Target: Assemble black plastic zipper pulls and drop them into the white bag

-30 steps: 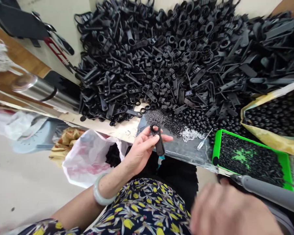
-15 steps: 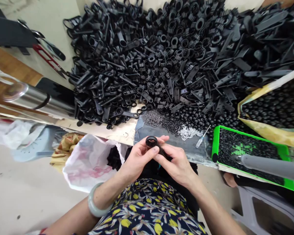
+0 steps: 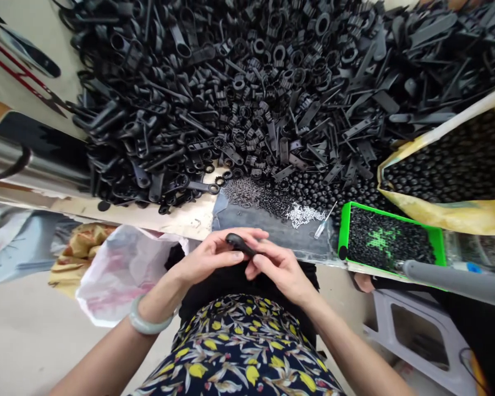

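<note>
blk plastic lever part [image 3: 240, 244] sits b/w l hand [image 3: 202, 258] & r hand [image 3: 286, 275], grip pinching both ends. fingertip hold looks light, so a twist could drop it nr tabletop [image 3: 181, 221] edge; silver pins [image 3: 304, 214] beyond grip may scatter if bumped.

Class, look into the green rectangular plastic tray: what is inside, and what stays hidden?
The green rectangular plastic tray holds small black pieces, with its green floor showing mid-tray. Whatever lies beneath the pieces is covered.
</note>
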Demonstrator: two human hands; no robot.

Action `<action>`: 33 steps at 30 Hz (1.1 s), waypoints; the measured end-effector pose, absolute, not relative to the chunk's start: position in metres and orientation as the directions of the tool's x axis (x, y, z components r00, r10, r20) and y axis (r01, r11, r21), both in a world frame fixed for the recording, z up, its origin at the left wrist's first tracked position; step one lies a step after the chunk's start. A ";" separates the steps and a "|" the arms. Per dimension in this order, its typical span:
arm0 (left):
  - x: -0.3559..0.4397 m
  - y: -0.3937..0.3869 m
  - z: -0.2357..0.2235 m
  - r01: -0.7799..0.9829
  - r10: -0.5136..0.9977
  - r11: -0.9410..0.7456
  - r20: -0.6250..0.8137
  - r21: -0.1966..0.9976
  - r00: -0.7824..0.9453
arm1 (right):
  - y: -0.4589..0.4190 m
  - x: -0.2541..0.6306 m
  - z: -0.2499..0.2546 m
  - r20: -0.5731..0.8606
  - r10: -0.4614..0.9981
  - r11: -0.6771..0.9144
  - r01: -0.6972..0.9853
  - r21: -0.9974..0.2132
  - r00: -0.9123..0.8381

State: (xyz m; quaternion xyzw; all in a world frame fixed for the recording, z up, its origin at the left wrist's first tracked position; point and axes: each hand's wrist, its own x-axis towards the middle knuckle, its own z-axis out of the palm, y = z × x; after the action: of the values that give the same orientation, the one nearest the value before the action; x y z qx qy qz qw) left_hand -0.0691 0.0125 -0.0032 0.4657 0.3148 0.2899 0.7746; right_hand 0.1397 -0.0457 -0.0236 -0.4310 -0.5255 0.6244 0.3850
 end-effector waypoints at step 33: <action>0.008 0.026 -0.001 -0.025 0.855 0.384 -0.346 0.923 0.386 | -0.022 0.190 -0.029 0.375 0.927 0.325 0.517 -0.792 -0.009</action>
State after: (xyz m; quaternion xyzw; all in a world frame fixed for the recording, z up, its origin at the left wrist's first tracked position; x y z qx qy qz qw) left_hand 0.0081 0.0264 -0.0012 0.4561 0.4551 0.3158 0.6965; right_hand 0.1897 -0.0220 -0.0287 -0.5357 -0.6738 0.2246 0.4567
